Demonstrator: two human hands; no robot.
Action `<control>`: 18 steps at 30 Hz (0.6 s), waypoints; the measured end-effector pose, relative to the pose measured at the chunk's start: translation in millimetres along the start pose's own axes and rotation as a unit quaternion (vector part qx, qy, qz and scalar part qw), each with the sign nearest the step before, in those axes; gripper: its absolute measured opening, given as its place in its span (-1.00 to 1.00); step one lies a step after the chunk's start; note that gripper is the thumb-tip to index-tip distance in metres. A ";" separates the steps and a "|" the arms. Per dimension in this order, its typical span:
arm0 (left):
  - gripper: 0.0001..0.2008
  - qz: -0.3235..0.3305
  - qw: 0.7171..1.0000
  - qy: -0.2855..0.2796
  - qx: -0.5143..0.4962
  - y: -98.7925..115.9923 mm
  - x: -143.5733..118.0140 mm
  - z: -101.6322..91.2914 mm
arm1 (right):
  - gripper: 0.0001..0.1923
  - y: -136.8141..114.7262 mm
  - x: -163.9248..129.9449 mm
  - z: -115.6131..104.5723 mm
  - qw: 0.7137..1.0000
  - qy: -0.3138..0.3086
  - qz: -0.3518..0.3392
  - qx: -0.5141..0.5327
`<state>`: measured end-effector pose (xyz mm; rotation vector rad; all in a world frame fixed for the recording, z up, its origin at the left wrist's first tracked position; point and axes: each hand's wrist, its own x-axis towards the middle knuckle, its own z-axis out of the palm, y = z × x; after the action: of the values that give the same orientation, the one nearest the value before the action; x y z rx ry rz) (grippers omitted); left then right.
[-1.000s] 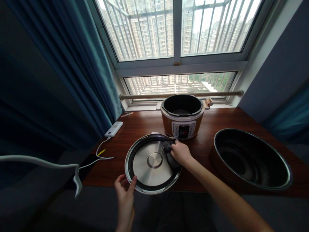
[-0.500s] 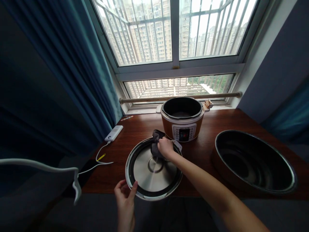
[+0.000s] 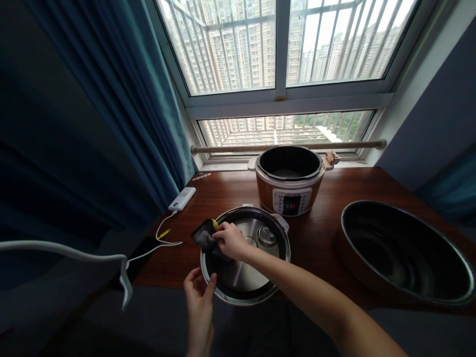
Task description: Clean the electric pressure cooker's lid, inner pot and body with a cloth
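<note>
An upturned pressure cooker lid (image 3: 256,258) lies at the near edge of the wooden table (image 3: 320,238), its steel inner plate facing up. My right hand (image 3: 231,240) presses a dark cloth (image 3: 204,236) against the lid's left rim. A bit of yellow shows at the cloth's top. My left hand (image 3: 199,292) pinches the lid's near-left edge between thumb and fingers. Behind the lid stands the open brown pressure cooker (image 3: 290,181) with its control panel facing me.
A large dark metal basin (image 3: 405,253) sits at the right of the table. A white power bank (image 3: 182,198) with a cable lies at the back left, beside the blue curtain (image 3: 111,109). A white hanger (image 3: 92,260) juts in from the left. The window is behind.
My right hand has swept the cloth from the lid's right side across its top to the left rim. My left hand has stayed on the near edge.
</note>
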<state>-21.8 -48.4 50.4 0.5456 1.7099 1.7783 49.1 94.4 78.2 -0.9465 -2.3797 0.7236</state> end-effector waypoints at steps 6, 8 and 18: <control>-0.37 0.018 0.999 0.029 -0.016 -1.7 -4.0 3.1 | -0.75 -19.7 -25.0 -8.8 0.984 -0.118 -0.133 0.017; -0.36 0.033 0.999 0.030 0.015 -4.8 -6.3 0.8 | -0.78 -22.5 -31.1 -16.6 0.974 -0.160 -0.158 0.014; -0.27 0.067 0.997 -0.013 -0.018 -19.3 -0.8 -4.6 | -0.69 -17.9 -40.8 -29.9 0.987 -0.131 0.024 0.093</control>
<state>-21.5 -52.6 31.0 0.6800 1.6530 1.8834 84.9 62.4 102.3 -0.8782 -2.4611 1.1305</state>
